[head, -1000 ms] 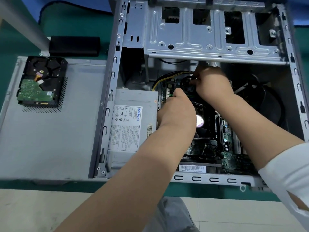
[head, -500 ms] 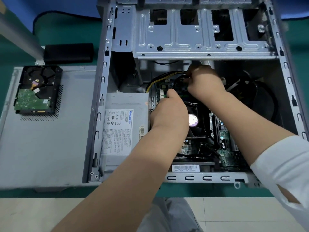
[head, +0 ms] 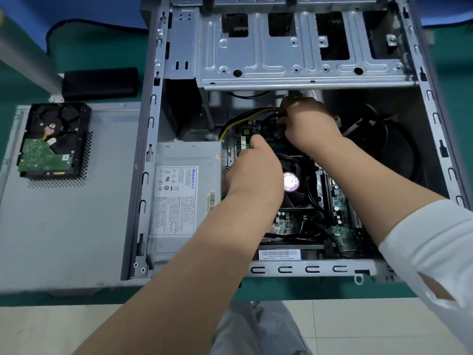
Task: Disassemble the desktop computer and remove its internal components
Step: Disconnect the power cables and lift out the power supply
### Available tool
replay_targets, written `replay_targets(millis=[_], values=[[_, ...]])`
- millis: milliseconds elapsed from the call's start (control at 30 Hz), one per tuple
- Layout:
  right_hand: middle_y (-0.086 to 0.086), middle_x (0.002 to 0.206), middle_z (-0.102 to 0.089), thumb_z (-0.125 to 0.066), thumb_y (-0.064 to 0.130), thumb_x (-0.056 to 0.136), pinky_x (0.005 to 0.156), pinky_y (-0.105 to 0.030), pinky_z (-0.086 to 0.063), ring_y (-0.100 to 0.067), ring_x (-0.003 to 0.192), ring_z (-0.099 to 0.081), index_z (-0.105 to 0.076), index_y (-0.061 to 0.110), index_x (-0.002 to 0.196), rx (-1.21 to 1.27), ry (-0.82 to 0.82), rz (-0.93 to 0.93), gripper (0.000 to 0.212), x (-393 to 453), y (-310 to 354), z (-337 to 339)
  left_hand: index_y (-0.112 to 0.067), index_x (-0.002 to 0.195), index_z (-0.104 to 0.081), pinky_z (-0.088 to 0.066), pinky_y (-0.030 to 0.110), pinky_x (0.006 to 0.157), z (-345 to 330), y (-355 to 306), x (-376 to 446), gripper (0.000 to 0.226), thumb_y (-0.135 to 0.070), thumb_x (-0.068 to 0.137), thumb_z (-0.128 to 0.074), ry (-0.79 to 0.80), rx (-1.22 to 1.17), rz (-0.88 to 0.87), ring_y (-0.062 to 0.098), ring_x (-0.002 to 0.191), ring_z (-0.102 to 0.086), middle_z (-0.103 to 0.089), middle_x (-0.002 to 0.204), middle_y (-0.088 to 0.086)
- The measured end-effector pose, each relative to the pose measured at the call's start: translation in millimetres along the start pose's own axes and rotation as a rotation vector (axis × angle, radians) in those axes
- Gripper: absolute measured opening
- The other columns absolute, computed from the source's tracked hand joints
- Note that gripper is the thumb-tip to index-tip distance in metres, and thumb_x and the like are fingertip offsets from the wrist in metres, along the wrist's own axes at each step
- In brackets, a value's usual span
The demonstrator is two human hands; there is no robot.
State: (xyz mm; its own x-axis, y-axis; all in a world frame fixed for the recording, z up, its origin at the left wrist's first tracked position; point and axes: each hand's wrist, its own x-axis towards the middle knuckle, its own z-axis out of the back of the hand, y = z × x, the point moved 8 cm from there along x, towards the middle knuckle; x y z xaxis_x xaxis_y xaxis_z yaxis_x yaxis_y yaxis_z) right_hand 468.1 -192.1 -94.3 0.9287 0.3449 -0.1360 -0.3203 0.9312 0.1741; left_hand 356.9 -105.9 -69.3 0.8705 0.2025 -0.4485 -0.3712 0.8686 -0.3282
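Observation:
The open grey computer case (head: 294, 270) lies on its side on the green bench. Inside are the grey power supply (head: 184, 190), the green motherboard (head: 289, 224) and the black CPU fan (head: 297, 183). My right hand (head: 307, 121) is curled around a black connector with yellow and black wires (head: 245, 119) at the top edge of the motherboard. My left hand (head: 253, 167) rests on the board just left of the fan, thumb stretched toward the connector; its fingers are hidden under the hand.
A removed hard drive (head: 51, 142) lies board-up on the detached grey side panel (head: 66, 226) to the left. A black block (head: 99, 82) and a slanted metal post (head: 25, 52) stand behind it. The drive cage (head: 294, 52) spans the case's far end.
Both hands stay at the connector by the motherboard's top edge; only the camera view has shifted slightly, so the case sits lower in the frame.

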Motion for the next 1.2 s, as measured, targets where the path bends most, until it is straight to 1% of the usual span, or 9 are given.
replay_targets(millis=[100, 167, 233, 400, 467, 700, 900, 1100, 1200], values=[[-0.021, 0.108, -0.062, -0.054, 0.004, 0.082, 0.077, -0.036, -0.048, -0.038, 0.098, -0.058, -0.058, 0.007, 0.109, 0.034, 0.029, 0.023, 0.028, -1, -1, -1, -0.008, 0.117, -0.031, -0.026, 0.031, 0.048, -2, 1, 0, 0.035, 0.003, 0.087, -0.043, 0.003, -0.014, 0.007, 0.025, 0.079, -0.043, -0.058, 0.110, 0.016], [-0.021, 0.108, -0.061, -0.056, 0.005, 0.082, 0.077, -0.036, -0.048, -0.038, 0.098, -0.058, -0.058, 0.006, 0.110, 0.030, 0.026, 0.032, 0.028, -2, 1, 0, -0.007, 0.117, -0.031, -0.033, 0.035, 0.056, -2, 1, 0, 0.033, 0.003, 0.088, -0.042, 0.001, -0.019, 0.013, 0.024, 0.081, -0.042, -0.057, 0.112, 0.016], [-0.022, 0.108, -0.060, -0.058, 0.008, 0.082, 0.076, -0.035, -0.048, -0.038, 0.098, -0.057, -0.058, 0.005, 0.109, 0.024, 0.015, 0.016, 0.027, -2, 1, 0, -0.008, 0.116, -0.031, -0.035, 0.036, 0.060, -2, 1, 1, 0.033, 0.003, 0.087, -0.042, 0.003, -0.016, 0.011, 0.024, 0.081, -0.042, -0.058, 0.112, 0.016], [-0.020, 0.107, -0.061, -0.055, 0.020, 0.088, 0.078, -0.033, -0.047, -0.036, 0.099, -0.057, -0.059, 0.006, 0.111, 0.075, 0.048, 0.023, 0.027, 1, 0, -2, -0.008, 0.116, -0.031, -0.029, 0.032, 0.050, -1, -1, -1, 0.034, 0.003, 0.087, -0.043, 0.007, -0.002, 0.001, 0.024, 0.079, -0.042, -0.058, 0.109, 0.016], [-0.019, 0.107, -0.062, -0.055, 0.023, 0.090, 0.078, -0.034, -0.047, -0.035, 0.100, -0.057, -0.058, 0.006, 0.113, 0.081, 0.050, 0.025, 0.029, 1, -2, -3, -0.007, 0.117, -0.031, -0.029, 0.033, 0.051, -1, -1, -1, 0.034, 0.004, 0.086, -0.043, 0.002, 0.005, -0.006, 0.024, 0.078, -0.043, -0.058, 0.108, 0.016], [-0.020, 0.109, -0.061, -0.054, 0.015, 0.085, 0.079, -0.032, -0.047, -0.036, 0.102, -0.056, -0.061, 0.006, 0.111, 0.072, 0.028, -0.044, 0.028, 2, 0, 2, -0.007, 0.118, -0.031, -0.022, 0.029, 0.045, 2, -2, -3, 0.034, 0.003, 0.088, -0.042, -0.016, 0.030, -0.006, 0.023, 0.076, -0.042, -0.058, 0.106, 0.014], [-0.022, 0.108, -0.059, -0.052, 0.010, 0.086, 0.069, -0.029, -0.036, -0.036, 0.101, -0.054, -0.057, 0.003, 0.110, 0.013, 0.009, -0.003, 0.026, -2, 12, 3, -0.007, 0.117, -0.032, -0.034, 0.035, 0.060, 1, -1, -2, 0.032, 0.002, 0.088, -0.041, -0.005, 0.007, 0.015, 0.024, 0.080, -0.042, -0.058, 0.110, 0.015], [-0.021, 0.105, -0.061, -0.053, 0.016, 0.086, 0.072, -0.031, -0.041, -0.037, 0.099, -0.056, -0.060, 0.004, 0.107, 0.068, 0.011, -0.047, 0.025, -3, 5, 3, -0.009, 0.115, -0.031, -0.029, 0.031, 0.050, 0, -1, -1, 0.031, 0.002, 0.088, -0.042, -0.006, 0.007, -0.001, 0.024, 0.078, -0.041, -0.058, 0.107, 0.015], [-0.024, 0.102, -0.061, -0.052, 0.011, 0.084, 0.067, -0.031, -0.035, -0.039, 0.097, -0.056, -0.057, 0.001, 0.106, 0.019, -0.024, 0.007, 0.024, -3, 14, 5, -0.008, 0.115, -0.032, -0.030, 0.034, 0.057, -2, 0, 2, 0.028, 0.001, 0.090, -0.039, -0.002, -0.019, 0.012, 0.024, 0.079, -0.039, -0.057, 0.109, 0.015]])
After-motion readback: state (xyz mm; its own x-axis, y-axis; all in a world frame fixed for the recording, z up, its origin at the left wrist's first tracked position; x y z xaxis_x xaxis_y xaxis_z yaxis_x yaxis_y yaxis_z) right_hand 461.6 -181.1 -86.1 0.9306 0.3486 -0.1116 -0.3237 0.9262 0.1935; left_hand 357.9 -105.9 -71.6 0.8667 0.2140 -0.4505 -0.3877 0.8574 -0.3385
